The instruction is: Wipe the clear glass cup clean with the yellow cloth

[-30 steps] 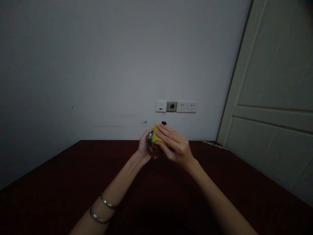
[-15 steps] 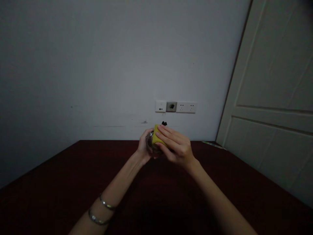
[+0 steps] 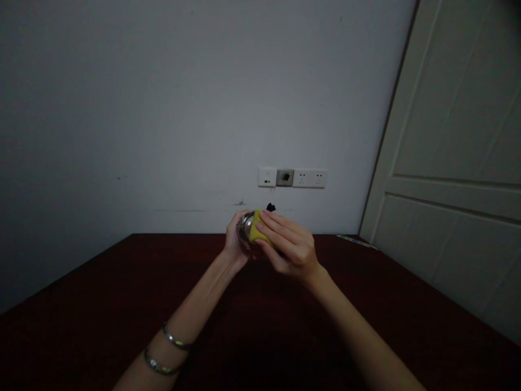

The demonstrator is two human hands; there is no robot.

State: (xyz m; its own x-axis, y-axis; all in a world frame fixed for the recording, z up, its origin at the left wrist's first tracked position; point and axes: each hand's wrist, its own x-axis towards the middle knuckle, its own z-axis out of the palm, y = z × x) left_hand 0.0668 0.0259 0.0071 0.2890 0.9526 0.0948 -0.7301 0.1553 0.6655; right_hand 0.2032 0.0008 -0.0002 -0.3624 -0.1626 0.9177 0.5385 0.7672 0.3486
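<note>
A shiny round vessel (image 3: 246,229) with a metallic rim is held above the table, its round end tilted towards me. My left hand (image 3: 233,239) curls around its left side; most of those fingers are hidden behind it. My right hand (image 3: 291,244) presses a folded yellow cloth (image 3: 257,228) onto the vessel's right side, fingers on top and thumb below. A small black part (image 3: 271,207) sticks up just behind the right fingers; whether it belongs to the vessel I cannot tell. Much of the vessel's body is covered by the hands and cloth.
Beneath the hands spreads a dark red table (image 3: 101,293), reaching back to a pale wall (image 3: 163,108). White sockets (image 3: 309,178) and a grey outlet (image 3: 285,177) sit on that wall. A panelled door (image 3: 456,163) stands at the right. A thin strip (image 3: 356,241) lies near the table's back right edge.
Both hands have shifted slightly left with the vessel. The cloth has moved a little left and down, and more of the shiny rim shows.
</note>
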